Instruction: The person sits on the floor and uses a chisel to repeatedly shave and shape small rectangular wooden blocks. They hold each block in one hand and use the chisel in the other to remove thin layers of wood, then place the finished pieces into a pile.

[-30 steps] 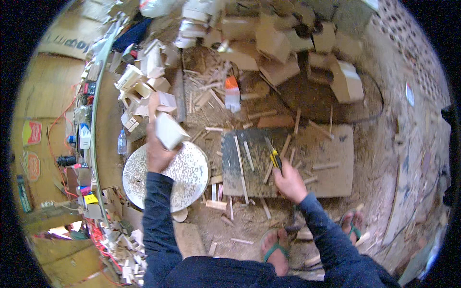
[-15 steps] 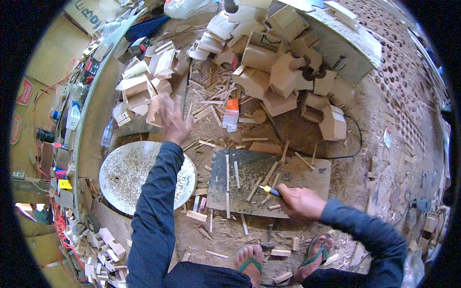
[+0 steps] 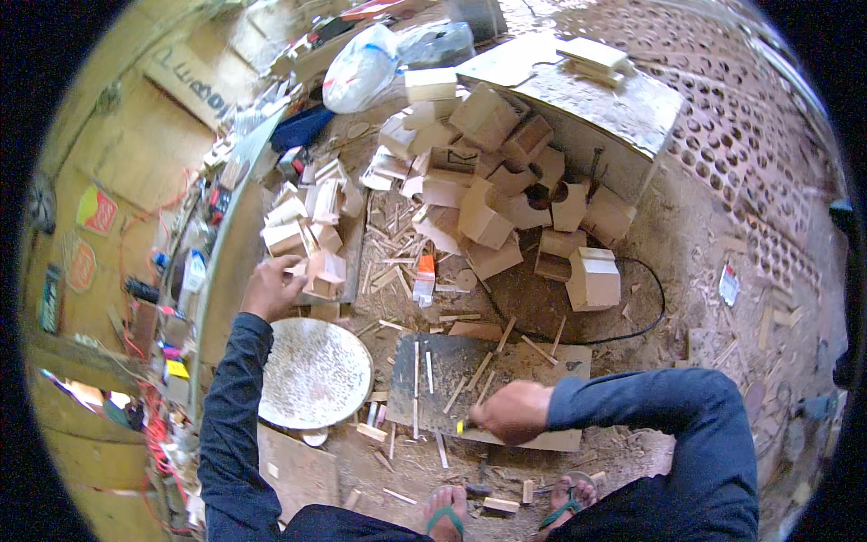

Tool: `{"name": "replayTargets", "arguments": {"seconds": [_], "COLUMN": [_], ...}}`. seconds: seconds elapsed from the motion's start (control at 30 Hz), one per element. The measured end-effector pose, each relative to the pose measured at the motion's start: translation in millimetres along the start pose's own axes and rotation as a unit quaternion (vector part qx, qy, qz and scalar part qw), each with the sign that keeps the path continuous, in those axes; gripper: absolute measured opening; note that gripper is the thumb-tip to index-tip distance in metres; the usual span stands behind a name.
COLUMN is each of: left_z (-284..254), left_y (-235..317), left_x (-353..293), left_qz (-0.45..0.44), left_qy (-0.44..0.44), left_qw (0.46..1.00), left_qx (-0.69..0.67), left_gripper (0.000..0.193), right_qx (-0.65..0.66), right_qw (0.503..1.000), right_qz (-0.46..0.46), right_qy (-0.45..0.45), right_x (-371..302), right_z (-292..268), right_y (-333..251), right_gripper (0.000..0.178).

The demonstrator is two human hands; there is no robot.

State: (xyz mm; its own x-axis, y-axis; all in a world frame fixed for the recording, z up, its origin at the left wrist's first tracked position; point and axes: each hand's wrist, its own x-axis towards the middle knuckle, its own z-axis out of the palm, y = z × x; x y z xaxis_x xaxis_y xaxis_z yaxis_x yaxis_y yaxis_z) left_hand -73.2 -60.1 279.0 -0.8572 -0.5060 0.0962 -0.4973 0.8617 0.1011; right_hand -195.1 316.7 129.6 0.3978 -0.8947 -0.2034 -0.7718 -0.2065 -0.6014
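My right hand (image 3: 515,411) is closed round a utility knife (image 3: 463,425); only its yellow front end shows past the fingers. It hovers above the lower part of a worn dark board (image 3: 542,361), where thin wooden strips (image 3: 416,388) lie scattered. My left hand (image 3: 274,287) reaches to the left side of a small wooden box (image 3: 325,274) in a group of box pieces. Its fingers are curled with the tips together beside that box; what they hold, if anything, is too small to make out. A round white speckled disc (image 3: 316,370) lies just below this hand.
A heap of wooden boxes (image 3: 488,212) stands at the far middle, before a dusty bench (image 3: 632,108). A black cable (image 3: 664,298) loops on the floor. An orange and white packet (image 3: 423,280) lies among offcuts. My sandalled feet (image 3: 447,515) are at the lower edge.
The whole view has shifted with my head. My left hand has gone from open and blurred to curled beside the small box. My right hand has moved left and lower over the board with the utility knife.
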Motion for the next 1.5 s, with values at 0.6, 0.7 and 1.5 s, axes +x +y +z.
{"name": "replayTargets", "arguments": {"seconds": [0.6, 0.7, 1.5], "left_z": [46.9, 60.2, 236.8], "left_y": [201.4, 200.4, 37.9], "left_x": [355.4, 373.7, -141.2], "left_qz": [0.112, 0.06, -0.187], "left_qy": [0.056, 0.062, -0.061], "left_qw": [0.947, 0.924, 0.974], "left_qx": [0.296, 0.372, -0.109], "left_gripper": [0.087, 0.104, 0.052], "right_qx": [0.134, 0.125, 0.562], "right_qw": [0.968, 0.963, 0.704], "right_qz": [0.191, 0.231, 0.314], "right_qy": [0.09, 0.056, 0.301], "right_x": [-119.6, -143.4, 103.8], "right_z": [90.6, 98.1, 94.5], "right_y": [28.0, 14.1, 1.1], "right_gripper": [0.027, 0.022, 0.035]}}
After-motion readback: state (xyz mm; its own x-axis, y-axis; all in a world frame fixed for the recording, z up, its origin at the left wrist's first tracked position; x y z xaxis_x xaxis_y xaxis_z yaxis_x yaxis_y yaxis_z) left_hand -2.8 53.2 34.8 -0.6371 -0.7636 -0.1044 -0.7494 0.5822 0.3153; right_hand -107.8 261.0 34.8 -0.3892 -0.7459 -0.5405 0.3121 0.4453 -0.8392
